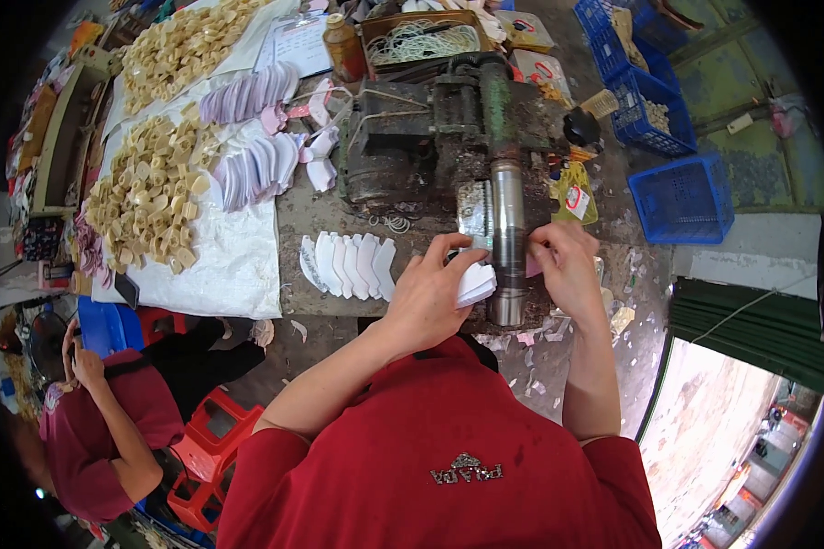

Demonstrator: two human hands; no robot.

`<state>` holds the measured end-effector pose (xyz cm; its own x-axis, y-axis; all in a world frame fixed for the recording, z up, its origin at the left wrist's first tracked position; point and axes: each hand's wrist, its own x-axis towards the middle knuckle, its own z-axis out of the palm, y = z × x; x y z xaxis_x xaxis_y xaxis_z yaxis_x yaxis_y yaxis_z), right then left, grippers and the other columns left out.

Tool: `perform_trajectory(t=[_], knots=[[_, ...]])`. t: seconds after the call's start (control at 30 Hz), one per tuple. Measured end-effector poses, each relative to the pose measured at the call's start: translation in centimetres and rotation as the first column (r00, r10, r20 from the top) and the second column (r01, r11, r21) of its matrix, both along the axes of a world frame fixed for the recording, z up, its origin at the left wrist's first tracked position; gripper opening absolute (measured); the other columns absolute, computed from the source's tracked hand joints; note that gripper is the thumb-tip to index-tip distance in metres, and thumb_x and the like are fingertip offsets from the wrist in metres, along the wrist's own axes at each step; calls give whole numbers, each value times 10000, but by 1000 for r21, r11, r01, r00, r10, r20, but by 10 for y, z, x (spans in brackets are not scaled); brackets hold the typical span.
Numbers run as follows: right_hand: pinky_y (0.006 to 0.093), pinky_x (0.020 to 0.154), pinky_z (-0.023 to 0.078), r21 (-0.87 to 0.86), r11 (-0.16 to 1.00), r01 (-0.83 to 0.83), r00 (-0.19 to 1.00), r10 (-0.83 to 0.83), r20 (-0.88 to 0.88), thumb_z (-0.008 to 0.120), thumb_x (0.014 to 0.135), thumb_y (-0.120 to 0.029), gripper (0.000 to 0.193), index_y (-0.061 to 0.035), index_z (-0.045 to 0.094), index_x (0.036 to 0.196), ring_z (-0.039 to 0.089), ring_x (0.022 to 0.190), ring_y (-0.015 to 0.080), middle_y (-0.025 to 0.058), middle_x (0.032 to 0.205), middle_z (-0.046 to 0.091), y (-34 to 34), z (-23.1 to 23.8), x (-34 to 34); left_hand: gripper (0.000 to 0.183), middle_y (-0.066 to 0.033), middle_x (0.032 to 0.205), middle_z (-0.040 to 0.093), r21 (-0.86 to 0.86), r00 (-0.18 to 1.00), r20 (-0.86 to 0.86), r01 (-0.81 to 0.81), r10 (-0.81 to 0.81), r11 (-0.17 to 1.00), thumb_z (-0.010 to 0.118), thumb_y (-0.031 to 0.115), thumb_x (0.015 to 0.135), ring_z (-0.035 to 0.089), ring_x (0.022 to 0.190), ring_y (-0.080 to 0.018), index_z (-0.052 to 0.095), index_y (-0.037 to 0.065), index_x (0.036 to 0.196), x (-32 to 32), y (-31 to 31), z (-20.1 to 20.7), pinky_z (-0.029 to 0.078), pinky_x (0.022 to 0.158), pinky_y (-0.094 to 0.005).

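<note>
My left hand (pixel 435 293) is closed round a small stack of white curved pieces (pixel 475 285), which look like paper or thin fabric. It is just left of the polished metal cylinder (pixel 509 224) that juts toward me from a dark, greasy machine (pixel 389 137). On the cylinder's right side my right hand (pixel 568 265) pinches a pinkish scrap (pixel 533 266), mostly hidden by the fingers. A fanned row of similar white and pale pink curved pieces (pixel 348 265) lies on the bench left of my left hand.
Beige moulded pieces (pixel 146 197) are heaped on a white sheet (pixel 238 279) at left, beside fanned lilac stacks (pixel 256 172). A brown bottle (pixel 342 48) and a tray of cords (pixel 421 41) stand behind. Blue crates (pixel 682 197) are right. Someone (pixel 110 421) sits at lower left near red stools (pixel 212 435).
</note>
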<state>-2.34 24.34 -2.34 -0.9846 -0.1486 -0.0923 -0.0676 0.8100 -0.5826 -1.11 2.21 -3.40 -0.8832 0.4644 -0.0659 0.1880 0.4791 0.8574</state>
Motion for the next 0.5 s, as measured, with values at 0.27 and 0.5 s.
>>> perform_trajectory(t=[0.27,0.5], knots=[[291,733,463,-213,949,233,959,-261,-115,655,823,-107,183,-7,612,969,586,795,191,102,884,598,10,-7,-1,393,-109,1156,531,29,972,27,-235,234,972,646,-49,686,555,1078,-281,603,82,1054,-4,-76,-26,447,924,-345],[273,751,441,-307,907,287,949,-312,-35,643,859,-152,196,3,605,973,539,793,139,56,867,582,1,-3,-1,528,-52,1151,553,-593,951,-285,-271,117,758,674,-13,598,541,1052,-245,596,115,1104,15,-184,-99,381,850,-360]])
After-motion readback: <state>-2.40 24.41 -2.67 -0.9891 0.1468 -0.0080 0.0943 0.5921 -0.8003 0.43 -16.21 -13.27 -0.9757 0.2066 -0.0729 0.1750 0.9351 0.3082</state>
